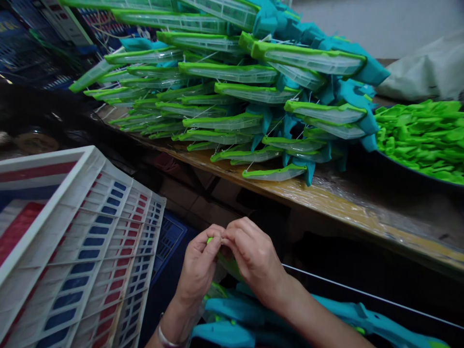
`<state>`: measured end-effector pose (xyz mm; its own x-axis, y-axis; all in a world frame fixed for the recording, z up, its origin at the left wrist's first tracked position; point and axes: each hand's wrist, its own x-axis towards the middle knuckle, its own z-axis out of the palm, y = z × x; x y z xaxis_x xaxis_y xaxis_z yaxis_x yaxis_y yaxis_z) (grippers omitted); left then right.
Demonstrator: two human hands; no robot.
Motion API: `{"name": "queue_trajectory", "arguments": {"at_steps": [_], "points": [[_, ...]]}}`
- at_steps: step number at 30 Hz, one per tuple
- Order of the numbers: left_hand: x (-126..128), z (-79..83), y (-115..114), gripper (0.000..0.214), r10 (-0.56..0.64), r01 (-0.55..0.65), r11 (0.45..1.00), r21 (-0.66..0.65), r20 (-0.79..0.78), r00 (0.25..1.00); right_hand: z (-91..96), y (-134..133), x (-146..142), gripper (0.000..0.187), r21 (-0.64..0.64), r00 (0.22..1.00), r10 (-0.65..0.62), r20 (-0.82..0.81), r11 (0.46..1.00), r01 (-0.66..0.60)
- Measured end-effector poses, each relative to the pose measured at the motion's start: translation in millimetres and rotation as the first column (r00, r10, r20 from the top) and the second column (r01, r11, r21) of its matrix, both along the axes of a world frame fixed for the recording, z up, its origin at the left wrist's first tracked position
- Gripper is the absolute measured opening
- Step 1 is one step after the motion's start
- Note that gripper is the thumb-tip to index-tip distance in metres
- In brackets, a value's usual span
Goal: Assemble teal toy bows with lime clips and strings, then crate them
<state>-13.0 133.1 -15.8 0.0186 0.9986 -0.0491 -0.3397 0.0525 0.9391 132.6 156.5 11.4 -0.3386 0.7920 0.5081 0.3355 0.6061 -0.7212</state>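
Note:
My left hand [198, 266] and my right hand [253, 258] meet low in the middle, fingertips pinched together on a small green plastic piece [210, 239]. Most of that piece is hidden by my fingers. A green-and-clear part [228, 266] shows just under my hands. Below my wrists lie several teal toy guns [246, 321] in my lap area. A bracelet sits on my left wrist.
A big stack of green, clear and teal toy guns [232, 92] covers the wooden workbench [326, 198] ahead. A dark tray of small green parts [424, 135] stands at right. A white lattice crate [79, 241] stands at left, a blue crate [168, 237] behind it.

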Motion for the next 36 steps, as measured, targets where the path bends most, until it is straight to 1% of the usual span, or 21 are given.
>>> {"name": "queue_trajectory", "arguments": {"at_steps": [4, 7, 9, 13, 16, 19, 20, 23, 24, 26, 27, 30, 32, 33, 35, 36], "points": [[3, 1.7, 0, 0.02, -0.003, 0.003, 1.0, 0.0, 0.025, 1.0, -1.1, -3, 0, 0.02, 0.086, 0.999, -0.006, 0.031, 0.996, 0.003], [6, 2.8, -1, 0.022, 0.022, -0.021, 1.0, -0.016, 0.042, 0.999, -3.0, -3, -1, 0.022, 0.148, 0.995, -0.07, 0.069, 0.987, 0.06], [7, 3.6, -2, 0.023, 0.034, -0.033, 0.999, -0.031, 0.053, 0.998, -4.9, -3, -2, 0.022, 0.158, 0.991, -0.104, 0.078, 0.983, 0.091], [8, 3.9, -1, 0.023, 0.041, -0.038, 0.998, -0.051, 0.068, 0.997, -8.4, -4, -3, 0.02, 0.097, 0.992, -0.123, 0.014, 0.988, 0.121], [7, 2.5, 1, 0.022, 0.035, -0.03, 0.998, -0.059, 0.084, 0.996, -8.7, -5, -3, 0.019, 0.038, 0.992, -0.112, -0.06, 0.993, 0.114], [6, 1.1, 1, 0.023, 0.015, -0.01, 0.999, -0.053, 0.096, 0.995, -5.7, -6, -2, 0.019, -0.008, 0.99, -0.099, -0.099, 0.995, 0.099], [6, 0.8, 0, 0.023, 0.014, -0.009, 0.999, -0.054, 0.1, 0.995, -4.2, -6, -1, 0.017, -0.021, 0.991, -0.087, -0.097, 0.996, 0.085], [6, 0.5, -1, 0.019, 0.018, -0.009, 0.997, -0.077, 0.125, 0.992, -0.6, -6, 0, 0.002, -0.042, 0.999, -0.029, -0.045, 0.999, 0.027], [6, 0.3, -1, 0.017, 0.013, -0.002, 0.997, -0.081, 0.131, 0.991, -0.2, -5, -1, 0.006, -0.042, 1.0, -0.012, -0.02, 0.999, 0.011], [6, -0.2, 0, 0.016, -0.013, 0.022, 0.998, -0.066, 0.125, 0.992, 0.0, -4, -1, 0.004, -0.036, 1.0, -0.001, 0.012, 0.999, 0.001], [6, -0.5, 0, 0.017, -0.03, 0.036, 0.998, -0.053, 0.113, 0.993, 0.2, -4, -1, 0.006, -0.04, 1.0, -0.004, 0.021, 0.999, 0.005], [6, -0.9, 1, 0.022, -0.04, 0.042, 0.999, -0.028, 0.056, 0.998, 4.3, -5, 1, 0.019, -0.065, 0.998, -0.027, 0.062, 0.997, 0.031], [6, -0.3, 1, 0.024, -0.03, 0.03, 0.999, -0.016, 0.017, 0.999, 10.3, -9, 7, 0.021, -0.028, 0.989, -0.055, 0.137, 0.998, 0.06], [6, 0.0, 1, 0.025, -0.026, 0.026, 1.0, -0.002, 0.007, 1.0, 13.4, -12, 10, 0.021, 0.015, 0.98, -0.078, 0.182, 0.997, 0.076], [8, 0.0, 2, 0.027, -0.041, 0.041, 0.999, 0.032, 0.024, 0.999, 17.6, -18, 18, 0.021, 0.145, 0.954, -0.141, 0.265, 0.984, 0.105], [9, -0.3, 4, 0.029, -0.06, 0.057, 0.997, 0.059, 0.048, 0.997, 18.3, -20, 22, 0.021, 0.228, 0.936, -0.187, 0.298, 0.966, 0.121]]}}
